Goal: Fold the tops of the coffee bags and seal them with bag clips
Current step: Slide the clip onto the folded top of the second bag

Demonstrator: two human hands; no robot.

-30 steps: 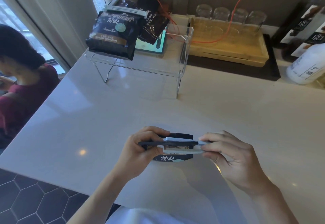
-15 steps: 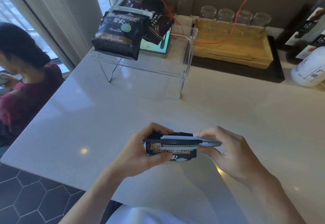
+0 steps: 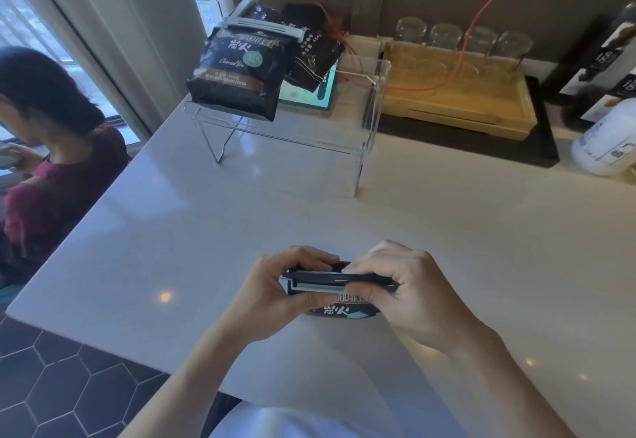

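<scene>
A black coffee bag (image 3: 339, 312) stands on the white counter (image 3: 447, 248) close to me, its top folded over. A grey bag clip (image 3: 320, 284) lies across the fold. My left hand (image 3: 282, 296) grips the clip's left end and the bag. My right hand (image 3: 409, 289) covers the clip's right end, fingers pressed down over it. Whether the clip is latched is hidden. Another black coffee bag (image 3: 237, 74), closed with a grey clip (image 3: 263, 26), lies on a clear acrylic stand (image 3: 370, 121) at the back, with a second dark bag (image 3: 315, 55) behind it.
A wooden tray (image 3: 457, 107) with several upturned glasses sits on a black mat at the back right, an orange cable running over it. A white bottle (image 3: 609, 141) and dark boxes stand far right. A person in a red top (image 3: 44, 176) sits at the left.
My right hand has slid left over the clip's right end and closed down on it. The bag and clip sit lower and closer to me in the view.
</scene>
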